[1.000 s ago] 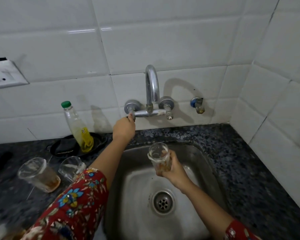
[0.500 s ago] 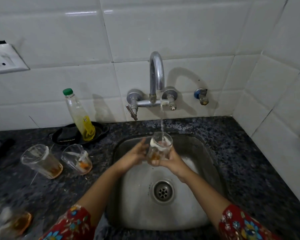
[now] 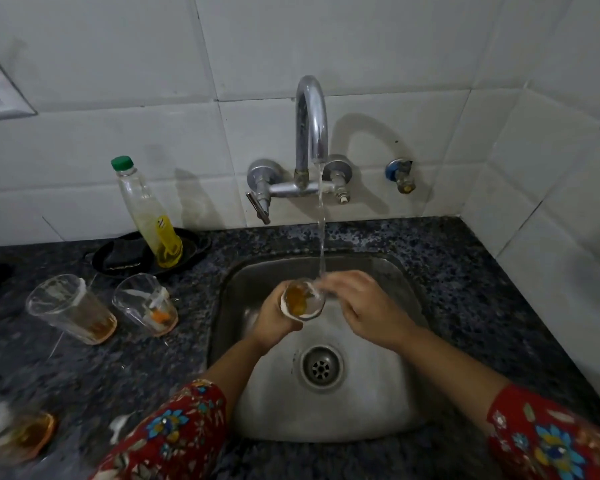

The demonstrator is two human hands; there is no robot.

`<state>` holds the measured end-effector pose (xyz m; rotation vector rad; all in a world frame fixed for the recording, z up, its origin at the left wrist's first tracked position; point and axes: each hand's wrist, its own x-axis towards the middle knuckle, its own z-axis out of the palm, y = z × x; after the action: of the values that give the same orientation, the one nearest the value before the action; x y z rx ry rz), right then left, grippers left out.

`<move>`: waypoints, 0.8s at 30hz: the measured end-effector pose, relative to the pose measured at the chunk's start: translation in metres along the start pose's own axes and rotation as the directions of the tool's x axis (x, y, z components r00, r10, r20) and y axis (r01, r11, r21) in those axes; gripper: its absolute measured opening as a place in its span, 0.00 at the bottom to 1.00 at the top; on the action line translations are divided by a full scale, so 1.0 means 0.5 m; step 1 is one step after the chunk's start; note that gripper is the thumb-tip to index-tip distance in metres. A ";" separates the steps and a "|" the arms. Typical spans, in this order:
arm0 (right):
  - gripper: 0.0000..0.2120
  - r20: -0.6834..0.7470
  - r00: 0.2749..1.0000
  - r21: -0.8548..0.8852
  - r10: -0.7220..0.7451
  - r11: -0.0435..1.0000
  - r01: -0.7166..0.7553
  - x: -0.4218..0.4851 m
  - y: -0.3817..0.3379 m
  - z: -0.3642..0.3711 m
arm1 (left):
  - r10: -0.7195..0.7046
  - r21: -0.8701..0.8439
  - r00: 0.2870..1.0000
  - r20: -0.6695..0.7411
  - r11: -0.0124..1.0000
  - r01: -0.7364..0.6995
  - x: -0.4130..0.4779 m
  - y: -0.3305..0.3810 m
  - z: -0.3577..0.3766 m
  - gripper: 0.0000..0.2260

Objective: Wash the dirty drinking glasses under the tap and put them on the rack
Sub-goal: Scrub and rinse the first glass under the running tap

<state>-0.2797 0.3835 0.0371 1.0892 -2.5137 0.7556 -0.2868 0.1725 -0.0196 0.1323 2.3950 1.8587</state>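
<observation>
Since half a second ago, the glass (image 3: 303,300) is settling into my left hand (image 3: 280,318), whose fingers are curling round its wall, while my right hand (image 3: 373,311) is shifting to the rim at centre frame. Its fingers are blurring, so I cannot tell if they are pinching. Water from the tap (image 3: 310,126) is running into the glass over the sink (image 3: 388,403). I am judging this first wash barely begun: orange residue is lingering, the dirty glasses (image 3: 71,308) are waiting at left, and no rack is showing.

Dim indoor light. The tap (image 3: 310,119) throws a soft shadow rightward onto the tiles (image 3: 395,46). Wide-angle distortion bends the edges, and the right hand (image 3: 368,310) is motion-blurred at its fingertips.
</observation>
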 end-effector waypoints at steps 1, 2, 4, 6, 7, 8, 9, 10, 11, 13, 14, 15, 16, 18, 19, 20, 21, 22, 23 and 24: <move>0.30 0.162 0.975 -0.187 -0.154 0.965 0.184 0.001 0.017 0.002 | -0.007 -0.010 1.000 -0.004 1.000 0.007 0.010 -0.006 0.001 0.31; 0.31 0.303 0.923 -0.317 -0.235 0.889 0.331 0.004 0.032 0.003 | 0.000 -0.010 1.000 0.000 1.000 0.000 0.019 -0.013 0.000 0.30; 0.28 0.429 0.852 -0.461 -0.301 0.737 0.493 0.018 0.051 0.004 | 0.033 0.014 0.999 0.003 0.999 -0.033 0.033 -0.018 0.001 0.28; 0.24 0.434 0.852 -0.471 -0.293 0.733 0.492 0.036 0.039 0.005 | 0.030 0.042 0.999 -0.016 0.999 -0.029 0.038 -0.017 0.014 0.25; 0.24 0.422 0.882 -0.451 -0.211 0.795 0.406 0.047 0.023 0.011 | 0.043 0.052 0.998 -0.045 0.998 -0.041 0.039 -0.013 0.024 0.23; 0.24 0.440 0.897 -0.408 -0.037 0.882 0.237 0.062 0.001 0.018 | 0.064 0.059 0.995 -0.079 0.996 -0.059 0.040 -0.011 0.036 0.22; 0.25 0.496 0.844 -0.384 0.202 0.923 0.004 0.075 -0.023 0.026 | 0.083 0.072 0.990 -0.110 0.995 -0.075 0.040 -0.009 0.048 0.21; 0.24 0.536 0.744 -0.385 0.399 0.900 -0.205 0.086 -0.041 0.034 | 0.093 0.082 0.987 -0.133 0.993 -0.083 0.041 -0.007 0.059 0.21; 0.24 0.560 0.684 -0.396 0.468 0.876 -0.276 0.091 -0.043 0.046 | 0.101 0.091 0.985 -0.142 0.992 -0.088 0.039 -0.003 0.065 0.22; 0.20 0.615 0.701 -0.374 0.362 0.916 -0.144 0.099 -0.034 0.034 | 0.061 0.097 0.994 -0.094 0.994 -0.052 0.043 0.003 0.062 0.23; 0.17 0.650 0.711 -0.362 0.268 0.932 -0.021 0.098 -0.017 0.018 | 0.036 0.134 0.999 -0.020 0.990 -0.033 0.047 0.007 0.050 0.23; 0.14 0.696 0.699 -0.364 0.166 0.920 0.144 0.099 0.007 0.001 | 0.010 0.238 0.997 0.082 0.971 -0.029 0.049 0.013 0.039 0.21; 0.13 0.744 0.661 -0.378 0.097 0.876 0.298 0.100 0.024 -0.016 | -0.003 0.340 0.985 0.174 0.939 -0.057 0.055 0.020 0.030 0.20; 0.12 0.758 0.645 -0.405 0.096 0.845 0.350 0.104 0.030 -0.028 | 0.012 0.354 0.975 0.221 0.931 -0.092 0.069 0.026 0.019 0.22; 0.11 0.741 0.655 -0.393 0.147 0.886 0.246 0.110 0.023 -0.021 | 0.024 0.314 0.984 0.176 0.946 -0.079 0.071 0.029 0.021 0.21; 0.10 0.718 0.661 -0.353 0.220 0.933 0.074 0.117 0.012 -0.011 | 0.037 0.289 0.994 0.101 0.955 -0.065 0.067 0.033 0.025 0.19; 0.10 0.715 0.634 -0.273 0.295 0.952 -0.136 0.124 0.006 -0.001 | 0.047 0.268 0.998 0.032 0.962 -0.053 0.061 0.036 0.028 0.18; 0.10 0.717 0.609 -0.171 0.339 0.932 -0.318 0.130 0.003 0.005 | 0.054 0.244 0.999 -0.002 0.968 -0.051 0.055 0.034 0.032 0.17; 0.12 0.706 0.626 -0.062 0.331 0.909 -0.411 0.133 -0.003 0.005 | 0.062 0.207 0.998 -0.014 0.977 -0.057 0.051 0.035 0.036 0.18; 0.12 0.688 0.670 -0.002 0.278 0.924 -0.382 0.134 -0.003 -0.002 | 0.046 0.164 0.999 0.002 0.985 -0.046 0.046 0.036 0.033 0.20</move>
<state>-0.3232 0.3439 0.0696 1.1096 -3.4121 0.7230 -0.3074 0.1961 -0.0071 0.2017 2.5652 1.6773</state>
